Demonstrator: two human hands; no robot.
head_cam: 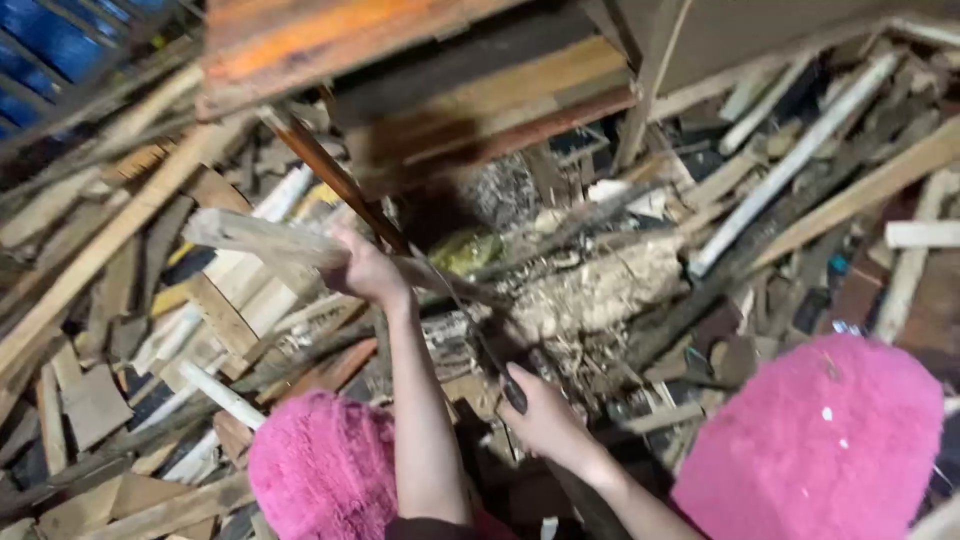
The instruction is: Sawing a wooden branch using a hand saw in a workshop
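I see a wide heap of scrap wood (120,230) filling most of the view: pale planks, slats and offcuts lying crossed over one another. Above it sits an orange-stained board (300,40), and a long pale slat (800,150) slants through the right side of the pile. Near the middle lies a mound of sawdust and shavings (600,290). Two pink fuzzy shapes rise from the bottom edge, one at the lower left (320,470) and a bigger one at the lower right (820,440); I take them for slippers or knee coverings but cannot tell which.

My left hand (365,270) is raised over the pile with the fingers curled shut around a pale, weathered wooden stick (260,238). The stick lies nearly level, runs out to the left of the fist and passes through the fingers toward the sawdust mound.

My right hand (540,415) sits lower, fingers wrapped closed on the dark handle of a thin saw-like blade (465,310). The blade slants up and left from that grip and meets the stick just to the right of my left fingers; the contact point itself is blurred
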